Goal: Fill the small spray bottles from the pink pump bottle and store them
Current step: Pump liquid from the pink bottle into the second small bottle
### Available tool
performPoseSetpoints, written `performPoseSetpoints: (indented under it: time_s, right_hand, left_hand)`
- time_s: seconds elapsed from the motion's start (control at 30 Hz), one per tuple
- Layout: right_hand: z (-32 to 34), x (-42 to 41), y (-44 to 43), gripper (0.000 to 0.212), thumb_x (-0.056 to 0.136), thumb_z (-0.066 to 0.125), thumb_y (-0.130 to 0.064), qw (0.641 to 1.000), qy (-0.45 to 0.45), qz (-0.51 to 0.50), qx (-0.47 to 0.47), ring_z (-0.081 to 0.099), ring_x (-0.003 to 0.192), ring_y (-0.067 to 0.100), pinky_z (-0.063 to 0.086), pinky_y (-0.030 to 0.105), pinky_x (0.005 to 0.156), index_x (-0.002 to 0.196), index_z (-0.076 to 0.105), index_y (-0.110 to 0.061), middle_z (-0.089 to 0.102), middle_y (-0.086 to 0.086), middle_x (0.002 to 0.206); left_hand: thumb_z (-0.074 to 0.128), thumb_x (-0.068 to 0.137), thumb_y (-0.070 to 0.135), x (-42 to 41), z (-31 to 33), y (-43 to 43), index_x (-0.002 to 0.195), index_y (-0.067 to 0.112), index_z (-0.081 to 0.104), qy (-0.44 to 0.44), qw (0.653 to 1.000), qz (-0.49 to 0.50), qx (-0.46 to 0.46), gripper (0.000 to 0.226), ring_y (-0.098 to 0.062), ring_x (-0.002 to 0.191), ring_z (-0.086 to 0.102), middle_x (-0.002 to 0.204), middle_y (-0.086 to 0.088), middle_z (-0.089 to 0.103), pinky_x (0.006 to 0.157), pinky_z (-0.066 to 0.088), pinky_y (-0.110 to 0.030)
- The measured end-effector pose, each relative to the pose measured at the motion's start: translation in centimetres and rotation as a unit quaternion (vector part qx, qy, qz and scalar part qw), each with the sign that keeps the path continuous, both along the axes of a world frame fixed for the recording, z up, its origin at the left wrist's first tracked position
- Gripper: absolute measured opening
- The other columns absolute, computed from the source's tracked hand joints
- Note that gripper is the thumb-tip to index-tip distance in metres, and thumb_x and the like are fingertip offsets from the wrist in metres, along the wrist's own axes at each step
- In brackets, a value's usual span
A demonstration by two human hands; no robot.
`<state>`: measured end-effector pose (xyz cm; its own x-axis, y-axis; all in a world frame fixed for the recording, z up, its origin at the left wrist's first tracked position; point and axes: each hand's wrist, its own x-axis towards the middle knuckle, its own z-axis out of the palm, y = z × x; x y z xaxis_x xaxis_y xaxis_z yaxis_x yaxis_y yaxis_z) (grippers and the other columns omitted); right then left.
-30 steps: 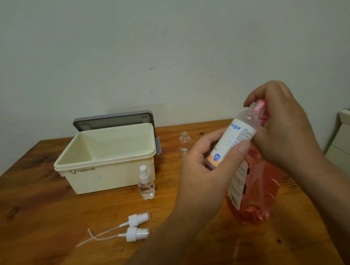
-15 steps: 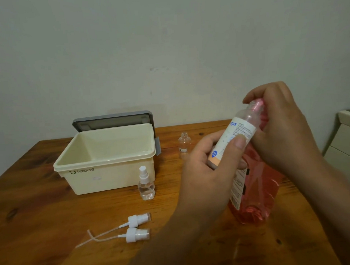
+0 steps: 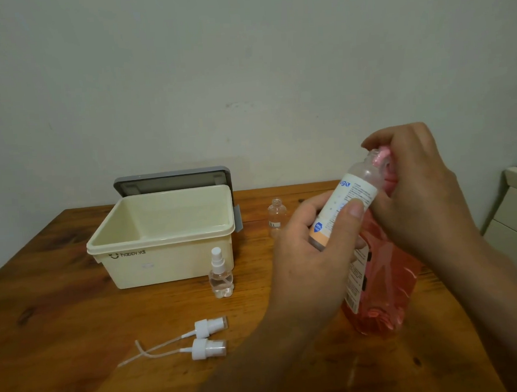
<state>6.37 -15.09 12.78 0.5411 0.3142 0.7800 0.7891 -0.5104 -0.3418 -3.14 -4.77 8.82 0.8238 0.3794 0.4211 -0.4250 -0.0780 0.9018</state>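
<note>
A labelled spray bottle (image 3: 347,204), uncapped and tilted, is gripped by the curled fingers and thumb of the left hand (image 3: 312,253), with its open neck held against the pink nozzle (image 3: 380,155) of the pink pump bottle (image 3: 383,285). The right hand (image 3: 417,186) is closed over the pump head, fingers bent down around it. The pump bottle is stood upright on the wooden table (image 3: 63,344), partly hidden behind both hands. Just left of the pump bottle and behind the left hand, a small clear bottle (image 3: 276,214) without a cap is stood upright. Further left, a capped mini spray bottle (image 3: 220,277) holding pale liquid is placed just in front of an open cream storage box (image 3: 162,235), whose grey lid (image 3: 171,180) is propped behind it. Left of the pump bottle, toward the near table edge, two loose white spray heads (image 3: 210,336) with dip tubes are laid side by side.
</note>
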Motion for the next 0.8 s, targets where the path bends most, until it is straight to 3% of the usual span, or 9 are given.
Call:
performPoseSetpoints:
  time_s: [0.17, 0.3, 0.33, 0.4, 0.5, 0.57, 0.67, 0.8]
  right_hand:
    - [0.3, 0.3, -0.1, 0.017, 0.085, 0.057, -0.024, 1.000, -0.012, -0.006, -0.005, 0.047, 0.071, -0.013, 0.029, 0.009, 0.059, 0.100, 0.053, -0.018, 0.043, -0.011, 0.100]
    - [0.0, 0.0, -0.3, 0.014, 0.087, 0.055, -0.026, 1.000, -0.011, -0.015, -0.008, 0.046, 0.067, 0.004, 0.037, 0.028, 0.058, 0.099, 0.052, -0.019, 0.045, -0.009, 0.101]
    - [0.1, -0.1, -0.5, 0.018, 0.087, 0.054, -0.027, 1.000, -0.005, -0.012, -0.012, 0.048, 0.070, 0.003, 0.038, 0.025, 0.059, 0.103, 0.052, -0.020, 0.045, -0.009, 0.104]
    - [0.4, -0.3, -0.8, 0.029, 0.085, 0.059, -0.023, 1.000, 0.001, 0.002, -0.028, 0.051, 0.077, -0.010, 0.033, 0.007, 0.061, 0.113, 0.051, -0.022, 0.041, -0.014, 0.110]
    - [0.9, -0.1, -1.0, 0.044, 0.082, 0.067, -0.015, 0.998, 0.005, 0.017, -0.053, 0.045, 0.084, -0.026, 0.031, -0.003, 0.063, 0.121, 0.049, -0.024, 0.036, -0.017, 0.113]
    - [0.9, -0.1, -0.8, 0.042, 0.083, 0.068, -0.016, 0.998, 0.006, 0.011, -0.056, 0.049, 0.079, -0.019, 0.034, 0.003, 0.060, 0.120, 0.049, -0.023, 0.040, -0.014, 0.114]
    - [0.3, -0.1, -0.7, 0.034, 0.085, 0.063, -0.022, 0.999, -0.003, -0.017, -0.044, 0.046, 0.067, 0.001, 0.034, 0.026, 0.056, 0.116, 0.049, -0.021, 0.046, -0.002, 0.119]
    - [-0.1, 0.0, -0.9, 0.030, 0.087, 0.059, -0.027, 0.999, 0.007, -0.012, -0.035, 0.048, 0.078, 0.011, 0.036, 0.031, 0.063, 0.114, 0.048, -0.023, 0.046, -0.004, 0.118]
  left_hand:
    - [0.062, 0.088, 0.043, 0.0, -0.3, 0.1, 0.110, 0.035, 0.063, -0.002, 1.000, -0.012, 0.001, 0.024, -0.002, 0.072, 0.068, 0.079, 0.012, 0.070, 0.061, 0.052, -0.015]
    - [0.059, 0.084, 0.048, -0.2, -0.5, 0.0, 0.110, 0.039, 0.060, -0.006, 1.000, -0.019, 0.007, 0.028, -0.001, 0.073, 0.068, 0.080, 0.016, 0.070, 0.061, 0.052, -0.014]
    - [0.059, 0.084, 0.048, -0.1, -0.6, 0.0, 0.111, 0.038, 0.060, -0.007, 1.000, -0.022, 0.004, 0.029, -0.002, 0.074, 0.069, 0.082, 0.017, 0.070, 0.061, 0.052, -0.014]
    - [0.060, 0.084, 0.047, -0.1, -0.4, 0.0, 0.111, 0.037, 0.061, -0.010, 1.000, -0.025, -0.002, 0.029, -0.002, 0.075, 0.069, 0.084, 0.017, 0.070, 0.061, 0.052, -0.014]
    - [0.061, 0.092, 0.038, 0.1, -0.2, 0.3, 0.112, 0.035, 0.062, -0.017, 1.000, -0.023, -0.005, 0.020, -0.003, 0.075, 0.069, 0.086, 0.013, 0.071, 0.063, 0.053, -0.016]
    - [0.061, 0.093, 0.036, 0.2, -0.2, 0.6, 0.111, 0.036, 0.062, -0.016, 1.000, -0.021, -0.004, 0.018, -0.003, 0.076, 0.069, 0.088, 0.011, 0.071, 0.064, 0.054, -0.017]
    - [0.061, 0.093, 0.038, 0.3, -0.6, 0.6, 0.116, 0.033, 0.062, -0.011, 1.000, -0.026, 0.006, 0.024, -0.005, 0.079, 0.069, 0.088, 0.014, 0.070, 0.065, 0.054, -0.018]
    - [0.061, 0.092, 0.039, 0.3, -0.9, 0.3, 0.113, 0.038, 0.061, -0.009, 1.000, -0.030, 0.001, 0.021, -0.005, 0.081, 0.070, 0.086, 0.013, 0.071, 0.064, 0.053, -0.016]
